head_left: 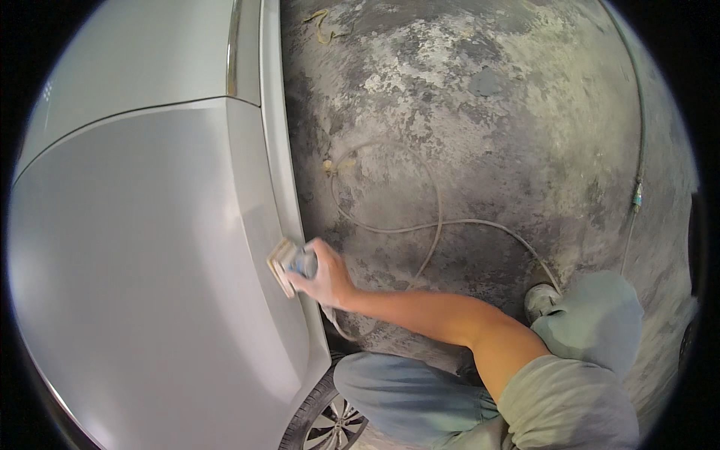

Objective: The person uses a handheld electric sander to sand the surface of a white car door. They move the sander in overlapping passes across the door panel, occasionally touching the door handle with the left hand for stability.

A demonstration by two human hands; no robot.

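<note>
A small powered sander (pixel 302 264), blue and grey with a pale, flat rectangular pad, is in my right hand (pixel 330 277). My fingers wrap round its body, and slight motion blur softens them. The pad is against or very close to the lower side of a silver-grey car body panel (pixel 150 247), near its bottom edge. From below the hand a pale hose (pixel 337 324) hangs toward the floor. My right arm reaches across from the lower right. My left hand does not appear.
A looped hose (pixel 480 222) lies on the worn, patchy grey floor (pixel 502 127). A car wheel (pixel 337 420) is beside my bent knee (pixel 405 390). Another line with a connector (pixel 637 196) runs along the right. A yellowish scrap (pixel 322 26) lies far off.
</note>
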